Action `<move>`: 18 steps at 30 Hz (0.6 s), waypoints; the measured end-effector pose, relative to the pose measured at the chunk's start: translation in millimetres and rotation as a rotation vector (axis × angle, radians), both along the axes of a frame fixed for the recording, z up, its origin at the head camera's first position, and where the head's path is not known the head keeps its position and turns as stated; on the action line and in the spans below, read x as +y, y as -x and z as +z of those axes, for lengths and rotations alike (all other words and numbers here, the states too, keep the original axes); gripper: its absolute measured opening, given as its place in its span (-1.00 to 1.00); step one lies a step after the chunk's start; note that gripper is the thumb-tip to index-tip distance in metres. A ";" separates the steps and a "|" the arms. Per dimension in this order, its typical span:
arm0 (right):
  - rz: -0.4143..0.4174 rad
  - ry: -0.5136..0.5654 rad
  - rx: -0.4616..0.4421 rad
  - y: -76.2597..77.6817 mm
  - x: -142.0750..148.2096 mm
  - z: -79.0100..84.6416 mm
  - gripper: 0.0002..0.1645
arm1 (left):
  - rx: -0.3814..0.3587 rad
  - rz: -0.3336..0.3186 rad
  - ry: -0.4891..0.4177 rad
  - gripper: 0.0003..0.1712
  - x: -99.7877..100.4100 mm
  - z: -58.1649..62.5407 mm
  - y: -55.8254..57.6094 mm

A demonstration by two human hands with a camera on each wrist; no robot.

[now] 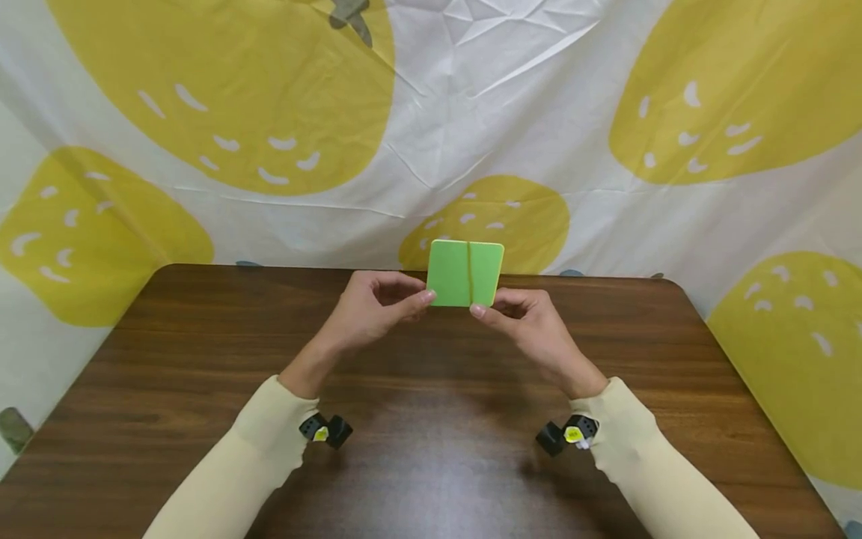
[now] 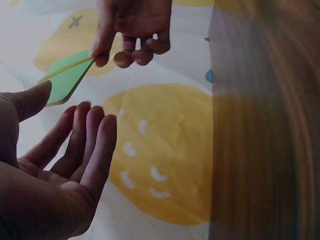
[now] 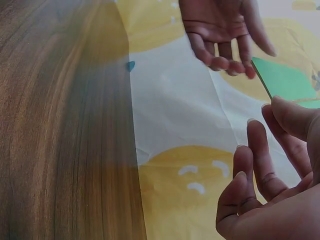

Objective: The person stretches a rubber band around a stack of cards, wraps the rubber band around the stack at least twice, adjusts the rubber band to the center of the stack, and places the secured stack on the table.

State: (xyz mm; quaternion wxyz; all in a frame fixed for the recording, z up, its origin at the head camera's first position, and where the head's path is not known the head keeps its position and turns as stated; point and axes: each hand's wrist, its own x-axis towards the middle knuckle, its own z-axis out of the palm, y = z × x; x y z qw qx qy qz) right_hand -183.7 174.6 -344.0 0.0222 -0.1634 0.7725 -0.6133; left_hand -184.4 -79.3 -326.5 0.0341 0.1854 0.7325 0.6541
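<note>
Two hands (image 1: 367,311) (image 1: 542,329), green square (image 1: 447,269) gripped, yellowish band (image 1: 470,269) across it

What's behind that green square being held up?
Behind the green square is a white cloth with a yellow shape; lower down runs the back edge of the table. Whatever lies directly behind the square is covered and can't be seen.
</note>
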 end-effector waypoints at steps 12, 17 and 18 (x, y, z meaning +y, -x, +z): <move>0.005 0.020 0.004 0.7 -3.5 2.0 -0.74 | -0.035 -0.022 0.003 -0.83 6.2 -9.3 -0.1; 0.010 0.022 0.006 0.7 -4.2 2.8 -0.76 | -0.005 -0.001 0.013 -0.81 6.3 -9.4 -1.0; 0.011 0.022 0.004 0.6 -4.4 2.8 -0.76 | 0.001 0.003 0.016 -0.81 6.3 -9.5 -1.0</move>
